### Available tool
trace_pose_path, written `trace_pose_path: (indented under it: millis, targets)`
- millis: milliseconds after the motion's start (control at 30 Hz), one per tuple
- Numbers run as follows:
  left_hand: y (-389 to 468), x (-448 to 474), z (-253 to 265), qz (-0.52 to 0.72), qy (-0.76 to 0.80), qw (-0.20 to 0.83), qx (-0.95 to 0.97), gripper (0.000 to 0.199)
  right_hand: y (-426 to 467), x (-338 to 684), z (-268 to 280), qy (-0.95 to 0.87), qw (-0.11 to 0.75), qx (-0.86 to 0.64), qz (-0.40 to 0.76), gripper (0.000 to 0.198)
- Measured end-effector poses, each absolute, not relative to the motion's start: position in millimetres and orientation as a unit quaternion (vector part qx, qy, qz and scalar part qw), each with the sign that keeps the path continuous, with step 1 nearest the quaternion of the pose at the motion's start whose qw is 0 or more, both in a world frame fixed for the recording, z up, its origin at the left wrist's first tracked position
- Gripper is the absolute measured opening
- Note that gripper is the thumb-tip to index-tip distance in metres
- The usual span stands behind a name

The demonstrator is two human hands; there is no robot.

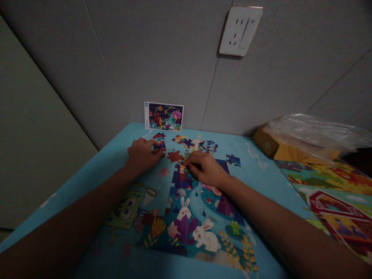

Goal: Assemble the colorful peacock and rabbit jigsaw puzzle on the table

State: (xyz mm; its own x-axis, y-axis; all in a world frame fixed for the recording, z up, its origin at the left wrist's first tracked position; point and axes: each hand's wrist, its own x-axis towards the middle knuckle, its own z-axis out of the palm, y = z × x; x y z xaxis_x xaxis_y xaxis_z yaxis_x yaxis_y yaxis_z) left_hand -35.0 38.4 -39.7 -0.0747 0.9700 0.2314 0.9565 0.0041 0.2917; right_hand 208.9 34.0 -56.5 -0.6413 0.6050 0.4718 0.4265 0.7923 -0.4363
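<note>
A partly joined jigsaw puzzle [203, 217] with white rabbits, plants and a blue stream lies on the blue table cover. My right hand [205, 166] is over its far edge, thumb and forefinger pinched on a small puzzle piece that they mostly hide. Beyond the puzzle's left side, my left hand [143, 155] has its thumb and forefinger around a dark purple and red puzzle piece [159, 146] lying on the cover. A red-brown puzzle piece [174, 156] lies between my hands. Several loose pieces [207, 145] are clustered farther back, and a blue one [233, 160] lies to the right.
A picture card [165, 116] leans against the grey wall at the back. To the right are a yellow-brown box [299, 152] under clear plastic wrap [316, 131] and colourful printed sheets [343, 201]. A white socket plate [241, 31] is on the wall.
</note>
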Motion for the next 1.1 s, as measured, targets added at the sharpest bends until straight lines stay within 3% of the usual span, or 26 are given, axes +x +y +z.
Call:
trace_pose_path:
  millis: [200,600,833,967,1100]
  targets:
    - [36.4,-35.7,-39.5,0.156,0.722,0.015,0.674,0.062,33.2,208.4,-56.4,-0.893,0.307,-0.295,0.146,0.025]
    - [38.1,-34.3,-36.5,0.173,0.714,0.062,0.676,0.056,33.8,210.6,-57.2,-0.894,0.311,-0.295,0.131,0.025]
    - [40.3,-37.4,-38.5,0.327,0.638,0.096,0.690,0.046,32.4,209.9,-56.2,-0.892,0.312,-0.300,0.127,0.024]
    - [33.4,-30.4,-37.7,0.463,0.476,0.299,0.685,0.049,29.3,207.9,-51.8,-0.868,0.332,-0.340,0.141,0.022]
    - [21.7,-19.0,-36.4,0.428,0.384,0.452,0.682,0.044,26.8,206.7,-48.1,-0.866,0.319,-0.341,0.179,0.026]
